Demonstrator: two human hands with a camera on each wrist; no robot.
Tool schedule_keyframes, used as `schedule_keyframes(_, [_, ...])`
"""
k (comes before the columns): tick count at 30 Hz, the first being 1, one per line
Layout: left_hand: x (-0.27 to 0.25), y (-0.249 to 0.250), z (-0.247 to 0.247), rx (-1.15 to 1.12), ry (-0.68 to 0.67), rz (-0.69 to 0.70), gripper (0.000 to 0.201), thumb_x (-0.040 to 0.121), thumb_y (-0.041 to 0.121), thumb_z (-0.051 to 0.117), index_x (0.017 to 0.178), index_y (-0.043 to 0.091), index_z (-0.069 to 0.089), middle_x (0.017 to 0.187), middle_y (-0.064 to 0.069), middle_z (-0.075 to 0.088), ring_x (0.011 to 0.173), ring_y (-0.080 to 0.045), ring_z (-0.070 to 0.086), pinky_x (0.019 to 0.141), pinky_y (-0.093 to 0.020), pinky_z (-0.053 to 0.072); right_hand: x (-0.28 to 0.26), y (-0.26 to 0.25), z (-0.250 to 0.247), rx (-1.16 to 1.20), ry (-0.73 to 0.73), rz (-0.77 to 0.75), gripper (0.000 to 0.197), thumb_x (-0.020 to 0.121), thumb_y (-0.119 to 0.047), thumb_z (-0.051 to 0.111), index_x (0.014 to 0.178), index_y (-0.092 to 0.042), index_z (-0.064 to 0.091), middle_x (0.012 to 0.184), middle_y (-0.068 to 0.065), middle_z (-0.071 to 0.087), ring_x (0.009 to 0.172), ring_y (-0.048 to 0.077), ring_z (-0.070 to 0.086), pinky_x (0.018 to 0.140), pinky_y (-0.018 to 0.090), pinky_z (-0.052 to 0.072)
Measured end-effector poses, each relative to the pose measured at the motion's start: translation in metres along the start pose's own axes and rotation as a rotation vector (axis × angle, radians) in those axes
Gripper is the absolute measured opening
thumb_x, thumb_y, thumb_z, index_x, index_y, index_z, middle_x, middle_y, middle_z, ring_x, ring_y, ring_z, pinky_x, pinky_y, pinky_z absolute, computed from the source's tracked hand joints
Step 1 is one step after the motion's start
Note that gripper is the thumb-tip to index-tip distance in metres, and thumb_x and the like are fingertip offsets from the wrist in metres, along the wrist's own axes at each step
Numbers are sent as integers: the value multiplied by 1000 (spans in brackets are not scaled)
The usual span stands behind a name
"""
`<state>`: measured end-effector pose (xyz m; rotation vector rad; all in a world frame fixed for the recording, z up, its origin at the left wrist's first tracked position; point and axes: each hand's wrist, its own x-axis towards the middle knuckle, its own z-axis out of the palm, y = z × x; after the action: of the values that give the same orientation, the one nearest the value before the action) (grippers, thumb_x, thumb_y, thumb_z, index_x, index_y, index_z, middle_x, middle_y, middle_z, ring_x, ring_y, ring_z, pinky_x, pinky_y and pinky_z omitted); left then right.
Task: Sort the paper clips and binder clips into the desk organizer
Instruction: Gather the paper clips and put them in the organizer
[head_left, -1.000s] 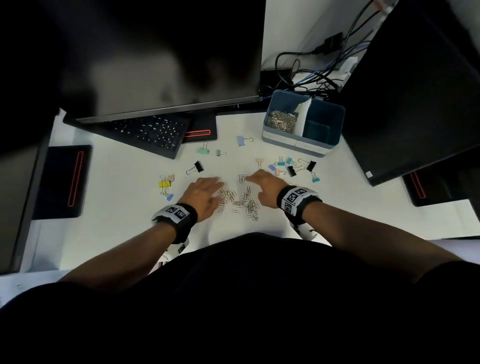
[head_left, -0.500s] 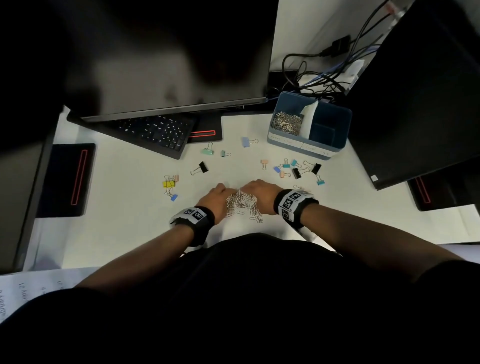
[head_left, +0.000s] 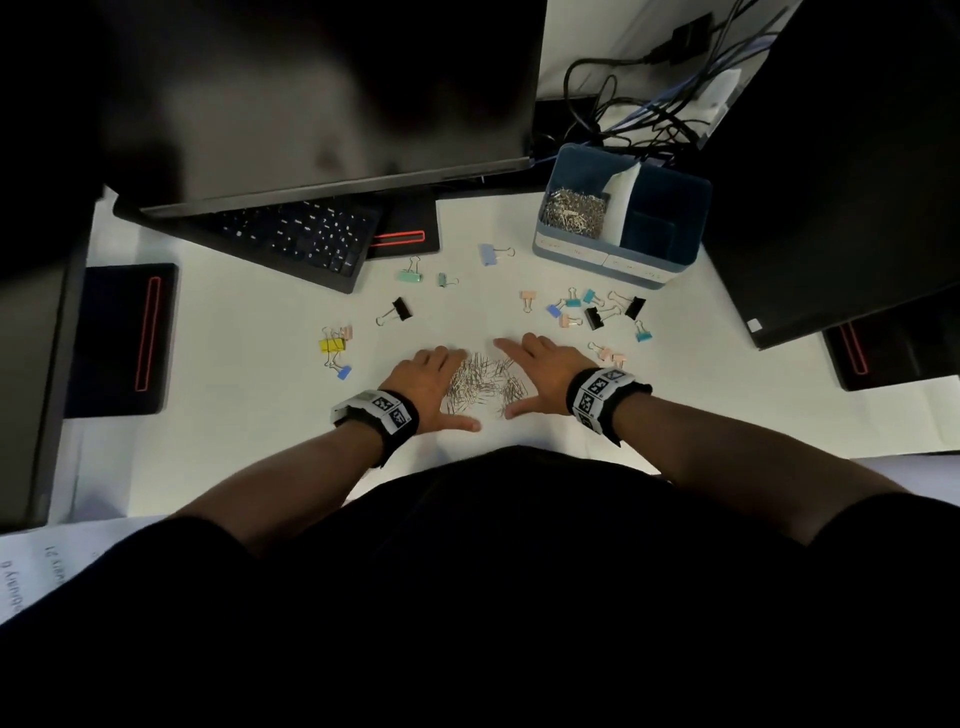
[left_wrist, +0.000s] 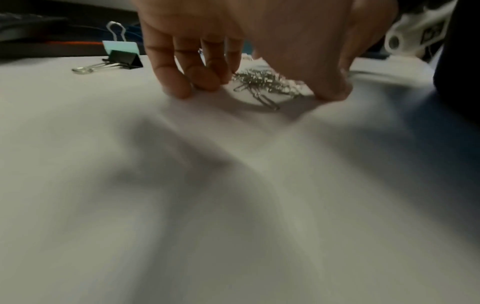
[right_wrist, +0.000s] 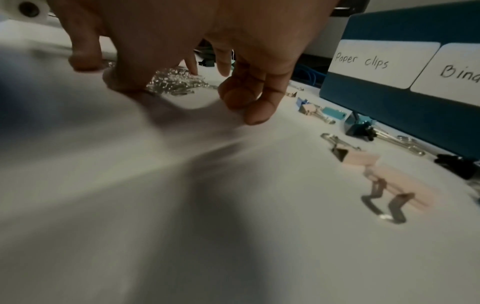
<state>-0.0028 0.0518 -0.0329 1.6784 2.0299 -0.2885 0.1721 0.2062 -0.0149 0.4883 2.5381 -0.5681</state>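
Silver paper clips (head_left: 480, 383) lay in a loose heap between my two hands, with my left hand (head_left: 427, 385) cupped against the heap's left edge and my right hand (head_left: 540, 375) against its right, fingertips down on the white desk (head_left: 249, 426). Neither hand had closed on anything; both were spread, fingers only lightly bent, thumbs stretched toward me behind the heap. I judged the risk to be in the scoop: thin wire clips slide under fingertips, so a lift from this flat surface could leave many behind or spill some on the way to the organizer (head_left: 675, 270), which stood well ahead of my right hand, its paper-clip side already partly filled. Pink binder clips (head_left: 610, 356) sat just beside my right wrist, and a wide sweep could drag one into the wrong heap. Compared with half a second earlier, my hands stood a little wider apart with the thumbs splayed, and the clips looked more tightly bunched than a second earlier, when they were strewn.
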Motion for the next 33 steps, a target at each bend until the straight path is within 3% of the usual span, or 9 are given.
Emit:
schedule_keyframes(8, [19,5,4,-104,29,71,69,89,58,37,141,12,33,134,-13,45,116,-33,49,94,-47,46,15,-7,6,-34,2,26,82,86,-66,46,150,-23,17,143,11,35,126,30,43,95,42,45])
schedule_keyframes(10, [21,6,2,-168,29,59,64,90,51,29,140,11,36,134,-14,46,117,-35,49,94,-46,46,19,-8,5,-8,-17,26,71,92,-59,42,149,-23,20,146,11,34,128,30,42,96,42,44])
schedule_keyframes(14, [27,6,-4,-225,-20,24,46,100,34,36,140,12,34,135,-13,43,120,-32,47,93,-43,43,28,-13,2,17,-9,6,53,101,-41,37,147,-18,25,145,12,36,127,31,44,95,42,44])
schedule_keyframes(18, [29,7,-8,-259,-35,-12,38,100,30,36,131,7,41,126,-15,46,111,-32,51,86,-45,47,32,-14,4,-3,45,-33,43,101,-21,43,141,-10,33,134,16,44,113,34,54,84,41,48])
schedule_keyframes(24, [30,13,-11,-230,-6,-16,31,101,25,35,120,4,46,120,-16,47,101,-34,53,77,-45,46,38,-16,1,21,75,7,35,98,-7,39,133,-3,40,123,20,49,97,37,59,73,41,46])
schedule_keyframes(29, [28,16,-14,-152,6,8,29,100,19,34,121,3,46,119,-17,50,98,-35,54,77,-45,48,37,-11,0,92,98,47,32,94,-2,47,126,-5,45,117,17,52,88,36,62,64,33,38])
schedule_keyframes(33, [27,18,-17,-54,-4,24,30,94,5,39,123,0,43,119,-20,50,99,-35,54,79,-45,49,32,-3,-3,194,164,85,25,95,-3,47,120,-7,48,113,15,54,85,36,63,65,33,43])
